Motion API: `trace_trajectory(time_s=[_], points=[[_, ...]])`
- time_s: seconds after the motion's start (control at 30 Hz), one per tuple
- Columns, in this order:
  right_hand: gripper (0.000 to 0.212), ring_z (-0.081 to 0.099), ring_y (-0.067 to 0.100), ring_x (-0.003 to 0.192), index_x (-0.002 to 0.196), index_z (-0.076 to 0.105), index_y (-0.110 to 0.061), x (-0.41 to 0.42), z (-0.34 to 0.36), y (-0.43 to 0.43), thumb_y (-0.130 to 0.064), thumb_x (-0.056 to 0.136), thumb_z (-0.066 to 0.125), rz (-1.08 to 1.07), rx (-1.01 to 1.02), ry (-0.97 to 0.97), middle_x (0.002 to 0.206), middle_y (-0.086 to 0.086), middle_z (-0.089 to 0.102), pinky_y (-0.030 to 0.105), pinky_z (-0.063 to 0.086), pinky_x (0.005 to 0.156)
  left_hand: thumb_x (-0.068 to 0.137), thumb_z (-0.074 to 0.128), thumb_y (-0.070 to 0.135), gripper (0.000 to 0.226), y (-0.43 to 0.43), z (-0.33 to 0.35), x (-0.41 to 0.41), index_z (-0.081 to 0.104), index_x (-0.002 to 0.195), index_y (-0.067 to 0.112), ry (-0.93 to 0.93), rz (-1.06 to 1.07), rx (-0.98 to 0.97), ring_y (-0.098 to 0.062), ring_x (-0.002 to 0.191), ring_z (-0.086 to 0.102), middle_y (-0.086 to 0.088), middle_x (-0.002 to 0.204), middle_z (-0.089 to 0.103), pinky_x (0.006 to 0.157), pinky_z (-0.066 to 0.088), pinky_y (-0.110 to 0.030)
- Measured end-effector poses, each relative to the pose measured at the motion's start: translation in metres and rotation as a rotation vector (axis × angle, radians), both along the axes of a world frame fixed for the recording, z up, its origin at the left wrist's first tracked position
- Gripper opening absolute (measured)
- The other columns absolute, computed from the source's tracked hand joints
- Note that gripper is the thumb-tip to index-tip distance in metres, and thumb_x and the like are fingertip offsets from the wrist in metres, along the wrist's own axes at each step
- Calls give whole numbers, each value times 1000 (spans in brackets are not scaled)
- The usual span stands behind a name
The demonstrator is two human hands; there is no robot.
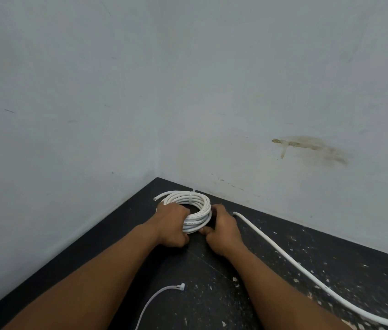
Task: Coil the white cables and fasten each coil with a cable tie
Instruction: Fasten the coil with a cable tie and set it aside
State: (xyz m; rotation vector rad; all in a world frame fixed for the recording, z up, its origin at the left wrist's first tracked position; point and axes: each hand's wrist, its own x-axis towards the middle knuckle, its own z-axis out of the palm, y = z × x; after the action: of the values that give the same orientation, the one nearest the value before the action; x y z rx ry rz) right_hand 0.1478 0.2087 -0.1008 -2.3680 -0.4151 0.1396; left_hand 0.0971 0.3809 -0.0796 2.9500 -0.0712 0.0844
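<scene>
Right now my left hand (172,223) is clamped on the near-left side of the coil (200,206), fingers curled over the stacked white turns and into its middle. My right hand (222,228) sits against the coil's right side, thumb touching the near edge. Whether it pinches anything I cannot tell, since its fingers are turned away from view.

The coil lies flat on the dark speckled surface (236,294), tucked into the corner where two pale walls meet. A fastened tie (191,198) wraps its far side, and a cut cable end (155,199) pokes out at the far left.

A second white cable (283,256) runs uncoiled from just beside my right hand off to the lower right. A loose cable tie (157,294) lies between my forearms.
</scene>
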Motion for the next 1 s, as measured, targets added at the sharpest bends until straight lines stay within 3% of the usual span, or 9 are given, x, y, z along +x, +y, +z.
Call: trace_trajectory(time_s=[0.17,0.3,0.37,0.4,0.53,0.67,0.73,0.83,1.0], points=[[73,62,23,118,147,49,-20,-5,13,-7,3,79,61,29,137,125,133,2,62,32,52,95,75,74,35,27,-6,0,0,48,80,25,24,20,15,-16,83,49,8,82,51,90,34,-41],[72,58,12,129,140,56,-34,6,3,1,-56,74,73,42,389,266,141,-11,61,46,42,115,77,74,32,26,-8,3,5,57,95,22,44,1,7,-17,88,53,7,92,58,98,40,-45],[91,50,16,137,143,52,-38,18,-9,12,-88,66,61,-11,335,245,150,-8,54,47,41,115,79,74,30,31,-7,5,6,58,105,22,85,2,-21,-20,103,58,5,104,61,108,37,-49],[86,51,17,136,136,56,-40,23,-16,16,-90,66,55,-30,315,220,148,-5,55,48,43,113,80,72,29,32,-6,6,7,56,107,23,103,-4,-21,-22,111,57,5,107,59,113,33,-53],[80,51,22,137,131,60,-33,31,-26,23,-84,71,48,-57,300,166,143,2,59,49,46,109,82,62,50,55,-1,3,7,53,130,27,107,-14,69,-22,134,41,2,133,50,118,8,-70],[90,59,18,127,139,55,-31,22,-21,17,-86,68,55,-66,347,152,139,-3,63,47,49,108,80,58,66,72,5,-12,-4,48,143,34,-106,0,-85,-13,144,32,8,144,40,120,-6,-63],[89,60,16,127,144,51,-30,9,-3,13,-81,71,61,-58,380,162,140,-8,63,45,48,109,76,63,66,84,9,-19,-10,40,150,34,-192,3,-92,-16,151,21,6,154,32,122,-3,-56],[55,55,5,119,144,52,-30,-7,19,10,-47,94,67,-6,403,146,126,-23,58,29,42,108,71,67,63,94,17,-28,-13,36,154,34,-240,35,-129,-22,156,8,0,163,21,125,11,-55],[38,53,-4,87,139,58,-20,-13,33,8,-26,102,62,6,409,115,94,-27,51,22,39,94,70,76,48,92,16,-28,-20,36,153,37,-236,70,-226,-24,153,19,0,162,23,121,28,-54]])
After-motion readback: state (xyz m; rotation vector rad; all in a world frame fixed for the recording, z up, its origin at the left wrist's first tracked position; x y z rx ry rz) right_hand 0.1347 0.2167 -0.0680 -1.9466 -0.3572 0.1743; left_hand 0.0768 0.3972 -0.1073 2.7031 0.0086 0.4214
